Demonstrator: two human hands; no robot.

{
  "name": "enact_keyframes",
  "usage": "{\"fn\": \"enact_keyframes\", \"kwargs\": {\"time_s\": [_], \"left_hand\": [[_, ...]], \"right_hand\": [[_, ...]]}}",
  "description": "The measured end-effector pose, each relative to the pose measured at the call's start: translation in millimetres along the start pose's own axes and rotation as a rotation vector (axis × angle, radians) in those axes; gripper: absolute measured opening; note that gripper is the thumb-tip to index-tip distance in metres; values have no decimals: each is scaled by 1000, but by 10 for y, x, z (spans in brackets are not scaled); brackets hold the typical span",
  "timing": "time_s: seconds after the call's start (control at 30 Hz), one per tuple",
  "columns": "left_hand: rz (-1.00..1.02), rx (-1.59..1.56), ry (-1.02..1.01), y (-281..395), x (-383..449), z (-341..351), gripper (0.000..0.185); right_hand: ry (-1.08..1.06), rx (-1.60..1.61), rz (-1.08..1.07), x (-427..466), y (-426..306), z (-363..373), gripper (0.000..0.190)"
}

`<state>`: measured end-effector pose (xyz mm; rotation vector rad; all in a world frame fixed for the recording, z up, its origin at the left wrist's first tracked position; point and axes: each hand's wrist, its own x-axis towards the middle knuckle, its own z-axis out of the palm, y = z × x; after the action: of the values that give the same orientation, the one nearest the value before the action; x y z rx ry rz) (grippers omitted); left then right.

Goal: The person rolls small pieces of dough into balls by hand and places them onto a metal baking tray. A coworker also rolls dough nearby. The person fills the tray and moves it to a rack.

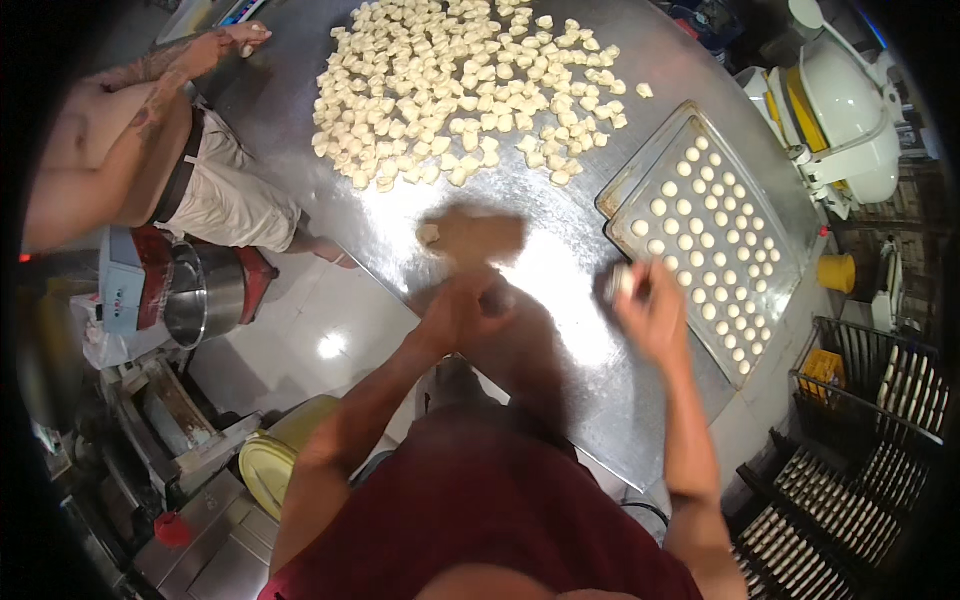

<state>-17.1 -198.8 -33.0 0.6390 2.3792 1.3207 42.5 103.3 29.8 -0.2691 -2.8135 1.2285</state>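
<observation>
My left hand point(469, 304) is over the front edge of the steel table point(592, 390), its fingers curled in shadow; whether it holds anything cannot be made out. Beside the tray, my right hand point(651, 307) has a pale dough ball point(624, 282) at its fingertips, slightly blurred. Round dough balls sit in rows on the metal baking tray point(720, 360), which overlaps a second tray point(616, 184). A large spread of cut dough pieces point(427, 90) covers the far part of the table. One lone dough piece point(429, 234) lies nearer, in front of my left hand.
A co-worker point(161, 142) stands at the table's left side, hands over its edge. Below are a mixer with a steel bowl point(214, 285) and a yellow lidded bin point(281, 457). A white mixer point(847, 120) and racks of loaded trays point(825, 517) stand at right.
</observation>
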Motion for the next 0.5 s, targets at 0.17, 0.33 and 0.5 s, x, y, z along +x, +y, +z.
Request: {"fn": "enact_keyframes", "kwargs": {"time_s": [0.17,0.33,0.5], "left_hand": [[464,315,85,-280,486,178,25],[701,260,-136,34,799,814,26],[938,310,-31,-491,547,642,27]], "right_hand": [[120,-328,260,-1339,804,303,35],[421,-410,87,-805,680,864,37],[124,-476,177,-1669,635,995,37]]}}
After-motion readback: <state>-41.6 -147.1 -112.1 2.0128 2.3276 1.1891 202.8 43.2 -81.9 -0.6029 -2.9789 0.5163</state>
